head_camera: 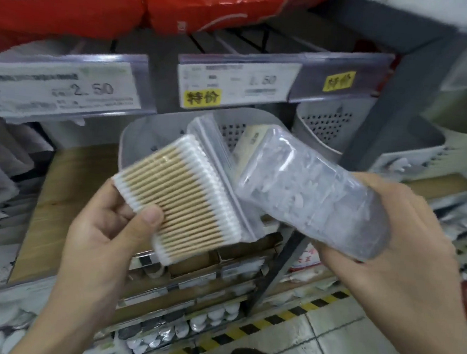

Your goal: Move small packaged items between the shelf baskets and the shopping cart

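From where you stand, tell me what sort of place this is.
Most likely a shop aisle, a discount or general store. Price tags run along the shelf edge, grey baskets hold stock, and the left hand holds a sealed pack of cotton swabs.

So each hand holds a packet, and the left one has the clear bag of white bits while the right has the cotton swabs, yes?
Not quite: the head view shows them swapped. The left hand holds the cotton swabs, and the right hand holds the clear bag of white bits.
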Action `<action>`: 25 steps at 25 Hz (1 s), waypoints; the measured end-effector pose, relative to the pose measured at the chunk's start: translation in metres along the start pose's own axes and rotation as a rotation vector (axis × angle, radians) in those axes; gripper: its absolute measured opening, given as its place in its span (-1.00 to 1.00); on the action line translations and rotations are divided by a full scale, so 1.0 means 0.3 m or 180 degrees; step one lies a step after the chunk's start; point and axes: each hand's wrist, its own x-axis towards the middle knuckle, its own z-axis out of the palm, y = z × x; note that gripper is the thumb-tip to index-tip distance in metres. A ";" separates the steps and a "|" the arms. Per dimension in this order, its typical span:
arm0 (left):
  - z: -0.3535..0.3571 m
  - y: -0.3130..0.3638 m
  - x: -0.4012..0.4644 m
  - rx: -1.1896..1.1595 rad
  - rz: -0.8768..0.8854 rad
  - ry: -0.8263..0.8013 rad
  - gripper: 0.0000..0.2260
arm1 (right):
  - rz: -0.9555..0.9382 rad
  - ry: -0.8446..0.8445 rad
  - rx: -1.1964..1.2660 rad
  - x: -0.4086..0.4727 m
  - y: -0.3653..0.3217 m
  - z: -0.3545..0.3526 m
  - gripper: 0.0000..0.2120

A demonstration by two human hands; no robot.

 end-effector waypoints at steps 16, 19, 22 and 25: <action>0.884 -0.317 -0.104 -0.0045 -0.1965 -0.1419 -0.70 | 0.3187 0.0963 0.2748 -0.495 0.640 -0.323 -0.45; 1.114 -0.414 -0.161 -0.0063 -0.2252 -0.1714 -0.66 | 0.3495 0.1215 0.2770 -0.602 0.798 -0.405 -0.33; 1.311 -0.499 -0.209 -0.0044 -0.2535 -0.1908 -0.67 | 0.3838 0.1472 0.2783 -0.715 0.923 -0.481 -0.32; 1.490 -0.580 -0.231 0.0056 -0.2767 -0.1969 -0.77 | 0.4162 0.1738 0.2848 -0.807 1.046 -0.551 -0.34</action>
